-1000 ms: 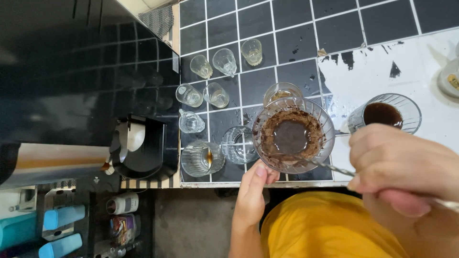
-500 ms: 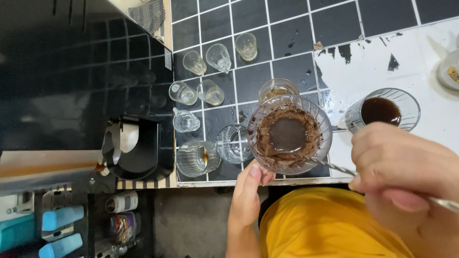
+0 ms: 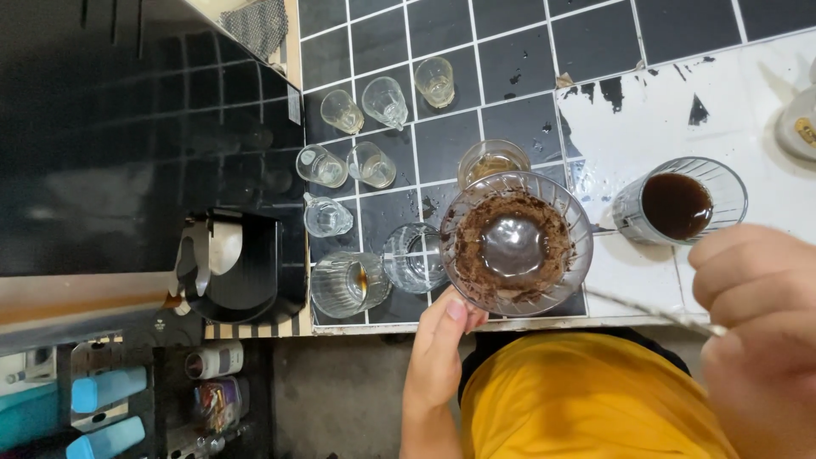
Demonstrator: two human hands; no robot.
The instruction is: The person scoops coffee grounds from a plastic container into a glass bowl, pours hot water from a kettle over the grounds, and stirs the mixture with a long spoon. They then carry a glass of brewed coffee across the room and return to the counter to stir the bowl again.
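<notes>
My left hand (image 3: pixel 440 340) grips the near edge of a clear ribbed dripper (image 3: pixel 516 244), which is lined with wet brown coffee grounds. The dripper sits above the black tiled counter (image 3: pixel 510 51). My right hand (image 3: pixel 752 314) is close to the camera at the lower right, shut on a thin metal spoon handle (image 3: pixel 646 310) that points toward the dripper. A glass of dark coffee (image 3: pixel 677 204) stands to the right on a white surface. A glass with amber liquid (image 3: pixel 490 160) sits just behind the dripper.
Several small empty glasses (image 3: pixel 374 102) stand in rows on the counter at the left. A ribbed glass (image 3: pixel 344 283) and a clear glass (image 3: pixel 410 257) are near the front edge. A black box (image 3: pixel 242 265) sits further left. Bottles (image 3: pixel 212 361) lie below.
The dripper's middle now shows clear glass where earlier it was dark with grounds. The view has shifted slightly; both hands keep their hold.
</notes>
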